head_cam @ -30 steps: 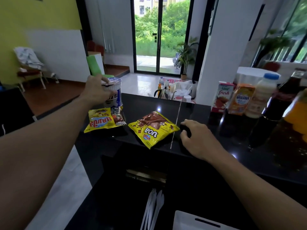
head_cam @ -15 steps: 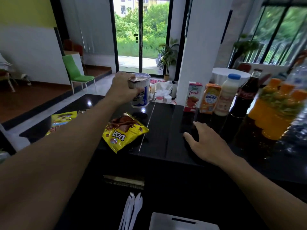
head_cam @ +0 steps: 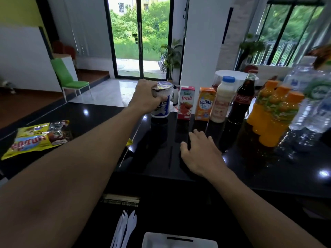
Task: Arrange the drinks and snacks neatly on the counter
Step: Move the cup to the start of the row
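Cup (head_cam: pixel 162 102) gripped by left hand (head_cam: pixel 146 96); right hand (head_cam: pixel 200 154) flat on counter (head_cam: pixel 100 113).

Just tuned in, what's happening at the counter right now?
A person's left hand grips a white-and-blue lidded cup at the left end of the drinks row, beside the red "fresh" carton. The right hand rests on the black counter. A yellow snack bag lies off to the left, apart from the row.

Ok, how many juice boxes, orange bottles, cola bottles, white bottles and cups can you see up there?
Juice boxes: 2
Orange bottles: 3
Cola bottle: 1
White bottle: 1
Cup: 1
Total: 8
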`<state>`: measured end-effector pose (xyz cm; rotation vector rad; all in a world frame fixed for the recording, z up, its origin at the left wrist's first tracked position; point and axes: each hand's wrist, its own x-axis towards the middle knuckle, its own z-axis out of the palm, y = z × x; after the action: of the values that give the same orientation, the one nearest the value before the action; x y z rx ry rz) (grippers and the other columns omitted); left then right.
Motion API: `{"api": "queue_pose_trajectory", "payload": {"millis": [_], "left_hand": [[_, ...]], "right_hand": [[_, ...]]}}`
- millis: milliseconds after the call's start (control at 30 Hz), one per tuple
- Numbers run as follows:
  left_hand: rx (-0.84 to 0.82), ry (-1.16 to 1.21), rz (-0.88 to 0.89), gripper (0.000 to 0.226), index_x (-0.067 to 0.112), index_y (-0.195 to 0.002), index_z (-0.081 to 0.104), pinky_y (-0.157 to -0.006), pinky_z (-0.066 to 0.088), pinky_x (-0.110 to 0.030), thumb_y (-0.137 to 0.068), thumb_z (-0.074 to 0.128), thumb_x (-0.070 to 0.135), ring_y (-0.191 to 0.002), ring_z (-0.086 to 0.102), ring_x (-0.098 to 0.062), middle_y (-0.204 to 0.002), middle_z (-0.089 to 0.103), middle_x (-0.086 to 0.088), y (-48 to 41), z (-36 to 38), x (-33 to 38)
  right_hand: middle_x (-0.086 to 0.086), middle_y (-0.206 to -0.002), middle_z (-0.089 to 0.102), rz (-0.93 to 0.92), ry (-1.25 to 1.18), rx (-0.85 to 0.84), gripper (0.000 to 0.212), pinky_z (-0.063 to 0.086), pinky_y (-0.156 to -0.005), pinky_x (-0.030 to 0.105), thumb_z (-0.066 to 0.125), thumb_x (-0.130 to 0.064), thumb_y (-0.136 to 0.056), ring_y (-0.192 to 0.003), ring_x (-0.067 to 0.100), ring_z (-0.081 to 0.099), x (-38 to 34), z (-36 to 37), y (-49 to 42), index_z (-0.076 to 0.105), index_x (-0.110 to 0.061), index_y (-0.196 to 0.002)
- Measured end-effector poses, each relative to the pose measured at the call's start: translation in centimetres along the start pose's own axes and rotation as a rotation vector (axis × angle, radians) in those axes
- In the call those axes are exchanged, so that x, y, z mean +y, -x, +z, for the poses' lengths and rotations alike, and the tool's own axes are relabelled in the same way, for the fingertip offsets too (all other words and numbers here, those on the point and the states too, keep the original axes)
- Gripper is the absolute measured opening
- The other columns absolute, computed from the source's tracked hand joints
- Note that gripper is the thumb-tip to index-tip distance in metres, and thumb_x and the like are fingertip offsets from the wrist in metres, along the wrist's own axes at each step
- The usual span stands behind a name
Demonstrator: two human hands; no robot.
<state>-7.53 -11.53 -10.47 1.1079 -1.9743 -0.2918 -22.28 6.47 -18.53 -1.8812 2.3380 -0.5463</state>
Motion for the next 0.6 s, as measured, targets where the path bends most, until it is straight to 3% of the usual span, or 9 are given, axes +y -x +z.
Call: {"api": "queue_pose_trajectory", "payload": {"millis": [133, 333, 400, 500, 600], "left_hand": [[-0.034, -0.016, -0.009, 0.067, 0.007, -0.133, 0.057, -0.095, 0.034, -0.022, -0.076, 0.079, 0.036, -0.121, 0.047, -0.026, -0.129, 0.049, -0.016, 0.3, 1.0, -0.5], [-0.019, 0.053, -0.034, 0.07, 0.01, -0.134, 0.056, -0.093, 0.04, -0.022, -0.075, 0.081, 0.036, -0.118, 0.047, -0.02, -0.129, 0.046, -0.01, 0.5, 1.7, -1.1], [-0.039, 0.048, -0.042, 0.071, 0.01, -0.137, 0.054, -0.098, 0.041, -0.025, -0.076, 0.081, 0.035, -0.124, 0.044, -0.023, -0.136, 0.043, -0.011, 0.5, 1.7, -1.0], [-0.138, 0.024, -0.066, 0.086, 0.022, -0.15, 0.034, -0.113, 0.032, -0.039, -0.078, 0.08, 0.029, -0.144, 0.023, -0.028, -0.158, 0.02, -0.012, 1.0, 1.0, -0.7], [-0.192, 0.007, -0.049, 0.103, 0.037, -0.154, 0.012, -0.115, 0.022, -0.037, -0.079, 0.079, 0.015, -0.15, 0.007, -0.025, -0.163, 0.007, -0.008, 2.1, -0.8, -0.7]], "right_hand": [[0.009, -0.165, 0.023, 0.004, -0.015, -0.001, 0.068, 0.007, -0.126, 0.043, 0.03, -0.046, -0.097, -0.154, 0.024, 0.014, 0.0, 0.0, -0.1, 0.031, -0.008, -0.154], [0.011, -0.164, 0.026, -0.003, -0.041, 0.001, 0.067, 0.008, -0.125, 0.043, 0.032, -0.046, -0.096, -0.153, 0.025, 0.015, 0.0, 0.0, -0.2, 0.035, -0.007, -0.151], [0.011, -0.162, 0.029, 0.0, -0.051, 0.001, 0.066, 0.009, -0.125, 0.044, 0.033, -0.046, -0.096, -0.153, 0.026, 0.018, -0.1, -0.1, -0.2, 0.038, -0.006, -0.148], [0.012, -0.152, 0.043, 0.002, -0.064, 0.002, 0.06, 0.015, -0.124, 0.047, 0.035, -0.046, -0.094, -0.147, 0.028, 0.029, -0.1, -0.3, -0.3, 0.049, -0.006, -0.137], [0.01, -0.135, 0.055, -0.013, -0.078, 0.03, 0.053, 0.026, -0.12, 0.048, 0.04, -0.044, -0.093, -0.135, 0.03, 0.043, -0.4, -0.8, -0.1, 0.057, -0.006, -0.126]]}}
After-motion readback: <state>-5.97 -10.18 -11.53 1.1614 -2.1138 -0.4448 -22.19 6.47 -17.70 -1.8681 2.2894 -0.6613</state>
